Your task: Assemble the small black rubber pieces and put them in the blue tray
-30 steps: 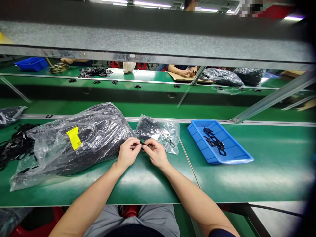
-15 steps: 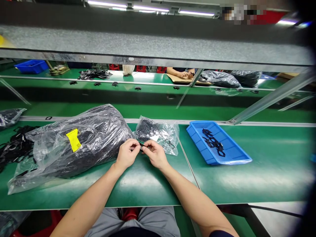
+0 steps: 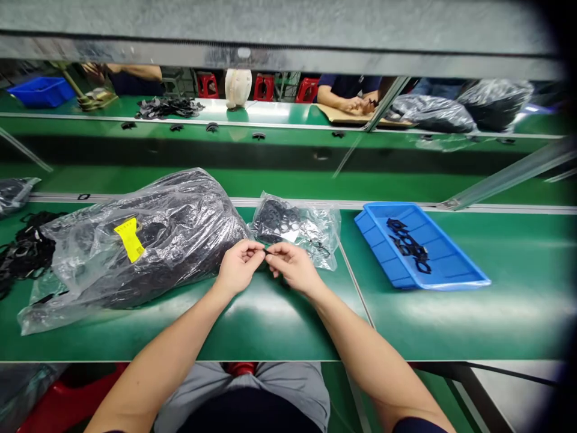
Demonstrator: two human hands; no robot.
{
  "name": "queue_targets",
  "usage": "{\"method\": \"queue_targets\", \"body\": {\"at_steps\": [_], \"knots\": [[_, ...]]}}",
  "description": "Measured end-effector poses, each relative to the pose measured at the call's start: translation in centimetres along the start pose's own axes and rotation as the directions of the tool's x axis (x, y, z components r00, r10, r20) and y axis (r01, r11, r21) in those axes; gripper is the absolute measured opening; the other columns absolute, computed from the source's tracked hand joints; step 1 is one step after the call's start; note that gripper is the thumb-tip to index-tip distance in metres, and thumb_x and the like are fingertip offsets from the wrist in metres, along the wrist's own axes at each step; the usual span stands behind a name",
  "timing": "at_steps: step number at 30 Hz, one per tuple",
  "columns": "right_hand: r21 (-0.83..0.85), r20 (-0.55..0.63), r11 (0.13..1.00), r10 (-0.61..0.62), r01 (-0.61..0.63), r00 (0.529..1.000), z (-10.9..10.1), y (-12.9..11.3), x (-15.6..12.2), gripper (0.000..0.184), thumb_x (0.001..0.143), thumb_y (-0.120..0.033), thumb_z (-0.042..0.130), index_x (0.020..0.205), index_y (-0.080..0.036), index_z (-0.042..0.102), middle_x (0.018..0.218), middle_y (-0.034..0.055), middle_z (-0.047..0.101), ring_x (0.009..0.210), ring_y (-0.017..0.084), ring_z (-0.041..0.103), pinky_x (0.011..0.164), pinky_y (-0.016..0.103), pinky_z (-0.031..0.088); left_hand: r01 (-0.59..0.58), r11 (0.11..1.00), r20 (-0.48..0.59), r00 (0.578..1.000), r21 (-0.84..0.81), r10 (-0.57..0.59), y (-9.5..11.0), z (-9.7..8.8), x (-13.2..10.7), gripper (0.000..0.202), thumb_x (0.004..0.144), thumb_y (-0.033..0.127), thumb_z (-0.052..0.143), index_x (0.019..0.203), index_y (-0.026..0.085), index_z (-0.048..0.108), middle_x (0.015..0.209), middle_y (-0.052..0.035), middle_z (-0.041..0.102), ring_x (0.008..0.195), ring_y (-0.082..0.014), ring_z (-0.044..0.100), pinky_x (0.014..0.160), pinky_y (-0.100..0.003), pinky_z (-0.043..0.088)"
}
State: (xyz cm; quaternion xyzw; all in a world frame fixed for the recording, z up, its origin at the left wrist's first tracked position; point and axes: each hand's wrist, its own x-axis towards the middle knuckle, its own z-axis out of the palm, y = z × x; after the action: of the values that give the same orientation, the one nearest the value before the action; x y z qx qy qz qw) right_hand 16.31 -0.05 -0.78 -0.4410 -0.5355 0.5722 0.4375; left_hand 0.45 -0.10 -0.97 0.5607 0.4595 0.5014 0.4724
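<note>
My left hand (image 3: 238,267) and my right hand (image 3: 293,265) meet over the green bench (image 3: 270,325), fingertips pinched together on a small black part (image 3: 267,253) that is mostly hidden between them. Just behind the hands lies a small clear bag of black rings (image 3: 295,227). To the left sits a large plastic bag of black parts (image 3: 135,246) with a yellow tag (image 3: 128,239). A blue tray (image 3: 419,248) holding several black parts stands to the right.
Loose black parts (image 3: 24,249) lie at the far left edge. Beyond a metal rail runs a green conveyor (image 3: 288,180). Across it other people's arms (image 3: 349,103) rest at a far bench with bags, a blue bin (image 3: 39,91) and black pieces. A shelf hangs overhead.
The view has tilted, so everything sits a little higher in frame. Both hands stay pinched together on the small part in the same spot on the bench.
</note>
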Motion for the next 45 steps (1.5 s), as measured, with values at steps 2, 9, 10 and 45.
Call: {"method": "queue_targets", "body": {"at_steps": [2,9,10,45], "knots": [[0.151,-0.055,0.988,0.032,-0.024,0.998,0.04,-0.21,0.02,0.025,0.072,-0.038,0.073,0.081,-0.02,0.057,0.063,-0.0024,0.063,0.051,0.012,0.059,0.05,0.026,0.05,0.056,0.996,-0.021,0.998,-0.073,-0.057,0.01,0.34,-0.13,0.023,0.075,0.024,0.068,0.096,0.017,0.064,0.083,-0.0036,0.067,0.073,-0.0138,0.064,0.067,-0.026,0.054],[0.149,-0.022,0.987,0.061,-0.057,0.998,-0.1,-0.03,-0.07,0.022,0.075,-0.035,0.07,0.082,-0.02,0.057,0.072,0.0013,0.065,0.06,0.015,0.062,0.056,0.029,0.054,0.085,0.995,-0.034,0.996,-0.061,-0.087,0.28,0.41,-0.24,0.011,0.08,0.025,0.063,0.086,0.016,0.064,0.08,-0.0041,0.067,0.071,-0.0142,0.064,0.066,-0.026,0.054],[0.077,-0.015,0.996,0.044,-0.043,0.999,-0.1,0.07,-0.09,0.021,0.076,-0.035,0.069,0.083,-0.019,0.058,0.072,0.001,0.064,0.059,0.014,0.061,0.056,0.029,0.054,0.054,0.998,-0.053,0.997,-0.024,-0.055,0.27,0.31,-0.2,0.011,0.08,0.025,0.063,0.086,0.016,0.065,0.082,-0.0045,0.066,0.072,-0.0138,0.064,0.067,-0.026,0.053],[-0.576,0.069,0.632,-0.595,0.519,0.801,-0.14,0.01,-0.04,0.01,0.088,-0.017,0.052,0.081,-0.02,0.059,0.082,0.004,0.059,0.081,0.017,0.057,0.075,0.032,0.048,-0.25,0.919,0.033,0.967,0.306,0.252,0.06,0.11,-0.52,0.012,0.083,0.019,0.057,0.086,0.016,0.068,0.085,-0.0052,0.062,0.071,-0.0129,0.06,0.061,-0.023,0.05]]}}
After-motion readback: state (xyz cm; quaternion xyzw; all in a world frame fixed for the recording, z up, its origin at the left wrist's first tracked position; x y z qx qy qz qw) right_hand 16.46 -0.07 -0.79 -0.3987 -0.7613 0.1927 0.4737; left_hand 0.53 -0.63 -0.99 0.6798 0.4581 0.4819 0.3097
